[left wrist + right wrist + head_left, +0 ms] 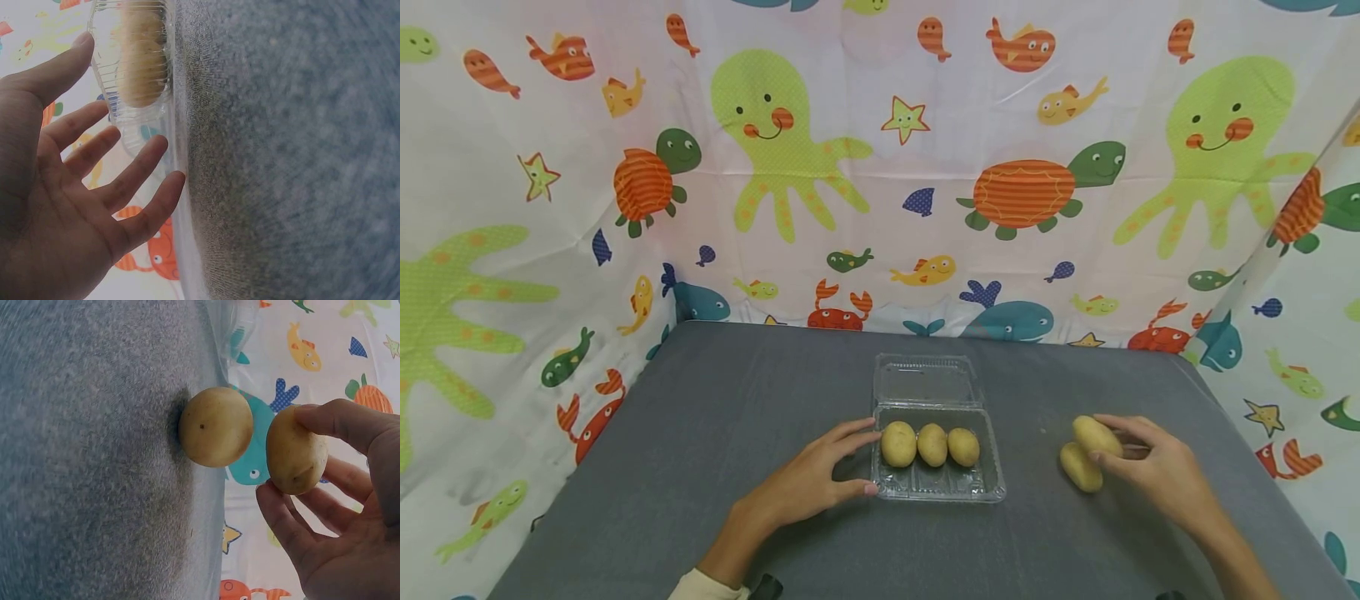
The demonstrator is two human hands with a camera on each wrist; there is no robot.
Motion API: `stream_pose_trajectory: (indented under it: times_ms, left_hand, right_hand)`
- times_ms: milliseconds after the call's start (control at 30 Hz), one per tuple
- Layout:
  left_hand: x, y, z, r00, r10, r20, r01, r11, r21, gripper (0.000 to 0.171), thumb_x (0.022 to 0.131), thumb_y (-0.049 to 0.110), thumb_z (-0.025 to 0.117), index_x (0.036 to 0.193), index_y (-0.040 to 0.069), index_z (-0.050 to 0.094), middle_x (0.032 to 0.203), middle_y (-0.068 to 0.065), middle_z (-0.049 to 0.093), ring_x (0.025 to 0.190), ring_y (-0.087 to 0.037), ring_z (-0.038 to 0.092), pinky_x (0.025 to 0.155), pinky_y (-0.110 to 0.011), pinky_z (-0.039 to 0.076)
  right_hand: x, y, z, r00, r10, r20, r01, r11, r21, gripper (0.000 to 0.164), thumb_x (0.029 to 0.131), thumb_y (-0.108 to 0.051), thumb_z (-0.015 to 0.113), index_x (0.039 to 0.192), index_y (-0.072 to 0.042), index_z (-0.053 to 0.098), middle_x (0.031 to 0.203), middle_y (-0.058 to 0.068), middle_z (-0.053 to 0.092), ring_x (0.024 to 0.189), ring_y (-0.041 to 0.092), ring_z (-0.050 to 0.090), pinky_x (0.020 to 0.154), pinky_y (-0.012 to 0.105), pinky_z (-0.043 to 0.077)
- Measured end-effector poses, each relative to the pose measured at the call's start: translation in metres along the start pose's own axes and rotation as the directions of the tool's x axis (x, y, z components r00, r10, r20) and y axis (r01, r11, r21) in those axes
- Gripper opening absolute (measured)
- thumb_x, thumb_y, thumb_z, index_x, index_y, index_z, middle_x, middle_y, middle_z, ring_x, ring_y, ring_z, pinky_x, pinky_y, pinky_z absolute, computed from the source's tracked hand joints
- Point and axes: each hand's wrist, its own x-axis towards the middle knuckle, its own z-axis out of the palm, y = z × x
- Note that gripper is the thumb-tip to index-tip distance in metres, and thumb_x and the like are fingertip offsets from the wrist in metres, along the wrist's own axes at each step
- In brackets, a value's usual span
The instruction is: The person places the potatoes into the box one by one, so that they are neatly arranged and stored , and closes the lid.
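Note:
A clear plastic clamshell box [940,490] stands on the table with its lid [925,379] folded back. Three potatoes [932,445] sit in a row inside it. My left hand [808,479] is at the box's left side, thumb and fingers spread, with the fingertips at the rim; in the left wrist view the left hand [81,187] has nothing in its grasp. On the right, my right hand [1157,467] pinches a potato [297,450] between thumb and fingertips, raised off the table. Another potato [215,427] lies on the table just beside the held one.
A grey cloth [760,375] covers the table. Behind it and along both sides hangs a white curtain [880,192] printed with sea animals.

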Motion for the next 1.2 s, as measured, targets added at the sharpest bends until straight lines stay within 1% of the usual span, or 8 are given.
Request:
stream_pose_trajectory:
  times_ms: [100, 267, 400, 467, 633, 833, 1067, 1200]
  left_hand:
    - [0.000, 0.000, 0.000, 1.000, -0.002, 0.000, 0.002, 1.000, 0.002, 0.073, 0.097, 0.049, 0.077, 0.160, 0.028, 0.049, 0.170, 0.009, 0.034, 0.154, -0.025, 0.040, 0.118, -0.062, 0.039]
    - [0.000, -0.001, 0.000, 1.000, -0.002, 0.000, 0.002, 1.000, 0.007, 0.073, 0.096, 0.050, 0.076, 0.160, 0.028, 0.049, 0.170, 0.010, 0.034, 0.154, -0.026, 0.040, 0.118, -0.062, 0.039]
    - [0.000, -0.001, 0.000, 1.000, -0.002, -0.001, 0.002, 1.000, 0.007, 0.073, 0.097, 0.051, 0.076, 0.160, 0.029, 0.049, 0.170, 0.010, 0.034, 0.154, -0.026, 0.040, 0.118, -0.063, 0.039]
    - [-0.001, -0.001, 0.001, 1.000, -0.003, -0.001, 0.003, 1.000, 0.006, 0.073, 0.097, 0.051, 0.076, 0.160, 0.029, 0.049, 0.170, 0.010, 0.034, 0.154, -0.026, 0.040, 0.118, -0.063, 0.039]
    - [-0.001, -0.002, 0.001, 1.000, 0.003, -0.008, -0.003, 1.000, 0.006, 0.073, 0.096, 0.051, 0.077, 0.160, 0.029, 0.049, 0.170, 0.011, 0.034, 0.154, -0.024, 0.040, 0.118, -0.061, 0.039]
    - [0.000, 0.000, 0.000, 1.000, 0.016, -0.007, -0.016, 1.000, -0.002, 0.072, 0.096, 0.047, 0.078, 0.160, 0.027, 0.050, 0.170, 0.010, 0.035, 0.155, -0.024, 0.039, 0.119, -0.060, 0.039]
    - [-0.001, 0.001, 0.000, 1.000, 0.013, -0.008, -0.013, 1.000, 0.001, 0.072, 0.096, 0.045, 0.079, 0.159, 0.026, 0.051, 0.170, 0.009, 0.036, 0.154, -0.024, 0.039, 0.120, -0.061, 0.038]
    - [-0.001, 0.001, 0.000, 1.000, 0.011, -0.011, -0.011, 1.000, 0.003, 0.071, 0.096, 0.044, 0.079, 0.159, 0.026, 0.050, 0.169, 0.009, 0.036, 0.154, -0.024, 0.040, 0.119, -0.061, 0.038]
  right_hand:
    - [0.000, -0.002, 0.001, 1.000, -0.010, 0.008, 0.010, 1.000, 0.025, 0.067, 0.092, -0.047, 0.084, 0.143, -0.007, 0.066, 0.134, 0.020, 0.065, 0.116, 0.036, 0.068, 0.078, 0.020, 0.060]
    - [0.000, -0.005, 0.004, 0.999, -0.033, -0.001, 0.033, 0.999, 0.040, 0.064, 0.090, -0.042, 0.086, 0.142, -0.011, 0.067, 0.135, 0.015, 0.066, 0.112, 0.014, 0.066, 0.079, 0.011, 0.054]
    - [0.001, -0.006, 0.006, 0.999, -0.031, 0.006, 0.031, 0.998, 0.053, 0.066, 0.090, -0.043, 0.086, 0.143, -0.010, 0.066, 0.136, 0.016, 0.065, 0.116, 0.024, 0.067, 0.080, 0.011, 0.054]
    - [0.002, -0.007, 0.005, 1.000, -0.028, 0.015, 0.027, 0.998, 0.063, 0.066, 0.090, -0.044, 0.086, 0.143, -0.010, 0.065, 0.137, 0.016, 0.065, 0.114, 0.022, 0.068, 0.080, 0.012, 0.055]
    - [0.002, -0.011, 0.004, 0.999, -0.044, 0.014, 0.043, 0.997, 0.066, 0.063, 0.090, -0.047, 0.086, 0.140, -0.014, 0.067, 0.135, 0.011, 0.066, 0.103, -0.005, 0.060, 0.082, 0.013, 0.054]
    - [0.002, -0.017, 0.005, 0.999, -0.047, 0.022, 0.046, 0.997, 0.060, 0.061, 0.090, -0.047, 0.085, 0.138, -0.014, 0.068, 0.134, 0.009, 0.065, 0.106, -0.002, 0.059, 0.084, 0.014, 0.054]
    - [0.003, -0.025, 0.007, 0.998, -0.062, 0.033, 0.059, 0.995, 0.085, 0.057, 0.091, -0.042, 0.086, 0.138, -0.015, 0.069, 0.133, 0.009, 0.066, 0.112, 0.023, 0.065, 0.083, 0.016, 0.055]
    - [0.005, -0.029, 0.009, 0.996, -0.079, 0.029, 0.076, 0.993, 0.087, 0.055, 0.091, -0.041, 0.086, 0.138, -0.017, 0.069, 0.132, 0.007, 0.067, 0.111, 0.018, 0.064, 0.084, 0.015, 0.055]
